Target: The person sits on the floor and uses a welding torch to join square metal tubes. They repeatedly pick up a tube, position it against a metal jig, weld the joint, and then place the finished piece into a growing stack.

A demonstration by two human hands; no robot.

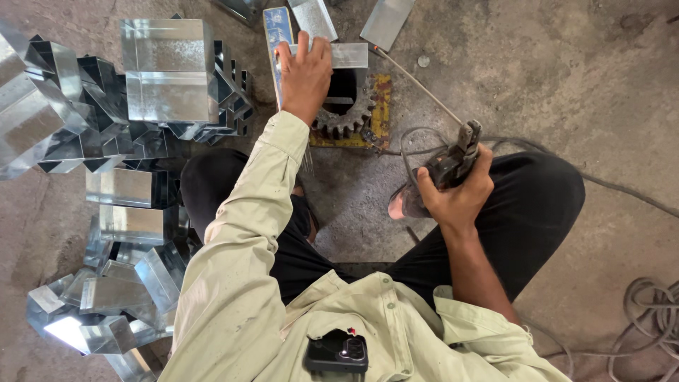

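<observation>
My left hand point(305, 71) presses down on a shiny folded sheet-metal piece point(350, 54) that lies over a large toothed gear point(345, 120) on a yellow base plate point(380, 106). My right hand point(458, 191) grips a dark electrode holder point(453, 159); its thin rod point(417, 81) runs up and left, with the tip near the metal piece's right end. I sit on the floor with my knees apart.
Stacks of shiny square sheet-metal boxes point(166, 71) crowd the left side and lower left point(106, 304). Flat metal offcuts point(385, 21) lie at the top. Cables point(651, 311) coil at the lower right on the concrete floor. A phone point(337, 351) sits in my chest pocket.
</observation>
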